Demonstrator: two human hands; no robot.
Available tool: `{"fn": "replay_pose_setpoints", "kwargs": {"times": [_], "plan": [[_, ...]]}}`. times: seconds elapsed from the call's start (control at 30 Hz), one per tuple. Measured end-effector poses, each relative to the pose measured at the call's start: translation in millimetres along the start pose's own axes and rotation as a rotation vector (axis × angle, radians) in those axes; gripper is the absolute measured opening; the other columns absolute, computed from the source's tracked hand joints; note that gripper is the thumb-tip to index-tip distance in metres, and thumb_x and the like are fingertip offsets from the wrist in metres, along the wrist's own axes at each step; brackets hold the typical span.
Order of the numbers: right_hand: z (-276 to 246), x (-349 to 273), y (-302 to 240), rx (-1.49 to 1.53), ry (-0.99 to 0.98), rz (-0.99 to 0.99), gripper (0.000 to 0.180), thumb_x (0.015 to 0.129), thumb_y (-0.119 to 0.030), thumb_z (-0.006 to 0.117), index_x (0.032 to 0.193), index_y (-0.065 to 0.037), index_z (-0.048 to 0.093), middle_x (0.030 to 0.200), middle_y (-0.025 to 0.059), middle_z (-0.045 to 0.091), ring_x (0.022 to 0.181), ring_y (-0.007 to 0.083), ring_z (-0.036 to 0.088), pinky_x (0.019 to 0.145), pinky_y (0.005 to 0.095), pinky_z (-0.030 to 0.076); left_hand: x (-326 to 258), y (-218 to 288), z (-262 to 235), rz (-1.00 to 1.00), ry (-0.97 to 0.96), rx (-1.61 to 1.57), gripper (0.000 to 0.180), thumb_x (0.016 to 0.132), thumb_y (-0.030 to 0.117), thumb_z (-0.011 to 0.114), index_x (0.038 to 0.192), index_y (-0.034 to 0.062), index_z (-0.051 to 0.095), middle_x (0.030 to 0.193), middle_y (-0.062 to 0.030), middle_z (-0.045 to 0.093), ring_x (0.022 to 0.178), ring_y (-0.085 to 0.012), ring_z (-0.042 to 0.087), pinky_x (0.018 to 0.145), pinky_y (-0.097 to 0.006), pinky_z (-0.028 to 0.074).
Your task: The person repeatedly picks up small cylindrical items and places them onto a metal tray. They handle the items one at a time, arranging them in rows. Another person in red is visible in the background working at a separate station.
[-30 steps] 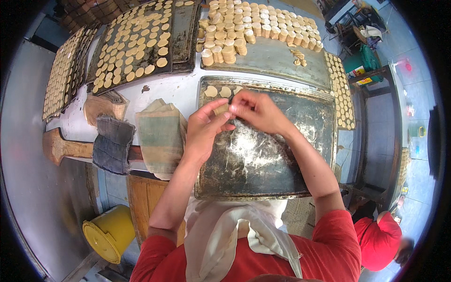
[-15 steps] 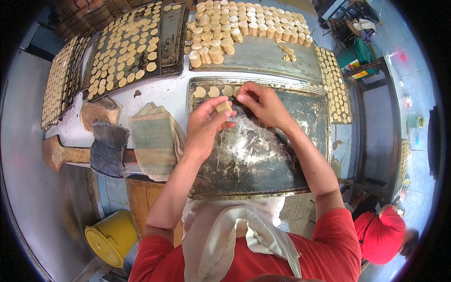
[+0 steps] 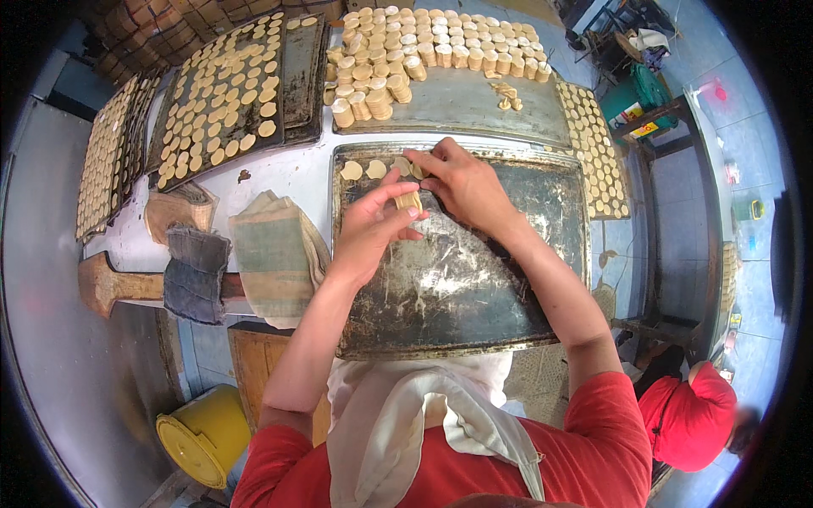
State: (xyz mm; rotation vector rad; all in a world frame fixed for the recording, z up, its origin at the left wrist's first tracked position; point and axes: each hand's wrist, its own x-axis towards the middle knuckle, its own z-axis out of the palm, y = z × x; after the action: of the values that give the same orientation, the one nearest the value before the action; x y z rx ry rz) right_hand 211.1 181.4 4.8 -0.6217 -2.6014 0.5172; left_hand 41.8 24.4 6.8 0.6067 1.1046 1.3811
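Hands over dark floured baking tray (image 3: 474,288) on worktop (image 3: 288,173). Left hand (image 3: 373,227) clenched round short stack of dough discs (image 3: 409,201), long axis pointing away toward tray's far edge. Right hand (image 3: 461,182) pinches single disc (image 3: 415,169) at far-left corner, just beside two laid discs (image 3: 362,170). Folded cloth (image 3: 273,254) lies left of tray.

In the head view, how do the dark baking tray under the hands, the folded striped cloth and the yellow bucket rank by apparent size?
1. Dark baking tray, clearly largest.
2. Folded striped cloth.
3. Yellow bucket.
The cloth and the bucket look close in size, and the bucket sits lower near the bent rim, so their order is unsure.
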Motion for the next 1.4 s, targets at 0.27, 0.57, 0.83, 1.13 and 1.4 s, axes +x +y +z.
{"fn": "replay_pose_setpoints", "kwargs": {"times": [0.27, 0.57, 0.83, 1.13, 1.4], "plan": [[10, 10, -6, 0.026, 0.001, 0.007, 0.022, 0.098, -0.02, 0.076, 0.117, -0.008, 0.076, 0.113, 0.0144, 0.065, 0.097, 0.0373, 0.075, 0.079, 0.0495, 0.062, -16, 1, -7, 0.038, 0.057, -0.016, 0.043, 0.106, 0.001, 0.069, 0.149, -0.0031, 0.064, 0.181, -0.0181, 0.031, 0.122, -0.0269, 0.074, 0.088, -0.034, 0.065], [39, 25, -31, -0.113, 0.062, 0.089, 0.017, 0.099, -0.02, 0.075, 0.104, -0.003, 0.076, 0.112, 0.0162, 0.064, 0.107, 0.0378, 0.071, 0.083, 0.0506, 0.061, -40, 9, -17, 0.06, 0.172, -0.067, 0.042, 0.108, 0.003, 0.069, 0.15, -0.0002, 0.064, 0.16, -0.0158, 0.056, 0.122, -0.0268, 0.074, 0.09, -0.033, 0.067], [-29, 48, 25, 0.026, 0.155, 0.31, 0.016, 0.1, -0.017, 0.081, 0.109, -0.004, 0.08, 0.101, 0.0168, 0.081, 0.088, 0.0314, 0.077, 0.082, 0.0421, 0.06, -58, 14, -33, 0.086, 0.201, -0.122, 0.044, 0.107, 0.002, 0.072, 0.15, -0.0035, 0.063, 0.131, -0.0124, 0.07, 0.116, -0.0246, 0.076, 0.09, -0.034, 0.068], [-26, 26, -22, 0.162, -0.128, 0.356, 0.041, 0.104, -0.036, 0.081, 0.131, -0.005, 0.078, 0.113, 0.0138, 0.084, 0.095, 0.0231, 0.076, 0.087, 0.0403, 0.06, -46, 9, -26, 0.097, 0.188, -0.12, 0.045, 0.105, 0.0, 0.073, 0.149, -0.0036, 0.063, 0.129, -0.0133, 0.073, 0.115, -0.0239, 0.076, 0.089, -0.034, 0.067], [17, 20, -62, 0.676, -0.164, 0.291, 0.018, 0.106, -0.018, 0.077, 0.107, -0.001, 0.073, 0.097, 0.0073, 0.074, 0.087, 0.015, 0.067, 0.08, 0.034, 0.055, -37, 3, -34, 0.116, 0.215, -0.076, 0.04, 0.105, 0.002, 0.074, 0.144, -0.0023, 0.066, 0.13, -0.0131, 0.072, 0.113, -0.0219, 0.074, 0.088, -0.034, 0.065]]}}
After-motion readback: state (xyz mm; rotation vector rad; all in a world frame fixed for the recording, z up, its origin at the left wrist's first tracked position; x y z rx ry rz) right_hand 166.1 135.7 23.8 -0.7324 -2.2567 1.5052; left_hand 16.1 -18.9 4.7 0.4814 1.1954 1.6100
